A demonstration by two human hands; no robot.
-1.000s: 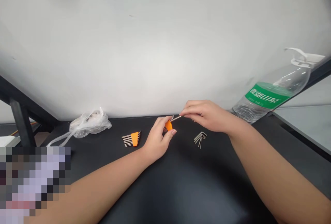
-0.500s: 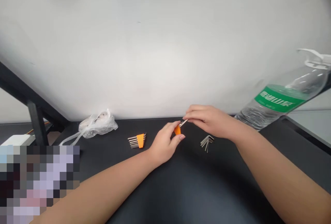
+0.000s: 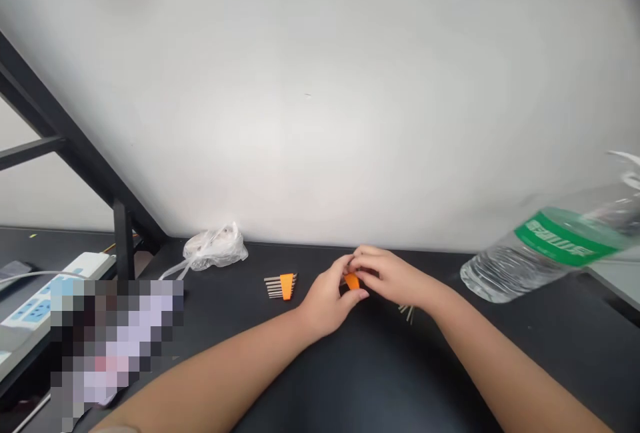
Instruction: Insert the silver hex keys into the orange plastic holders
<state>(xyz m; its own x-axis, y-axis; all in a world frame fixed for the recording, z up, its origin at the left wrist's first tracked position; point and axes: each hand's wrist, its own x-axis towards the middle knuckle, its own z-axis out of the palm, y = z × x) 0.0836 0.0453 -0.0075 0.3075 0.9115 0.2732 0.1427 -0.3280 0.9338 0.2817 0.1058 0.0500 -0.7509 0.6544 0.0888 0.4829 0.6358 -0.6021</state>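
Observation:
My left hand [image 3: 325,303] is closed around a small orange hex key holder [image 3: 353,281] between thumb and fingers. Pinched together at the holder's top edge are the fingers of my right hand [image 3: 393,274]; the hex key they held there is now mostly hidden behind them. To the left on the black desk lies a second orange hex key holder [image 3: 287,286], filled with several keys. Loose hex keys [image 3: 409,313] lie under my right wrist, which partly covers them.
A large clear water bottle [image 3: 565,236] with a green label stands at the right, tilted in view. Toward the back left lies a crumpled plastic bag [image 3: 217,247]. A power strip [image 3: 55,289], a black metal frame [image 3: 123,239] and a blurred-out patch are farther left.
My right hand has come closer to my left, and the hex key that stuck out between them is hidden now. The whole view has shifted, with more of the left side showing.

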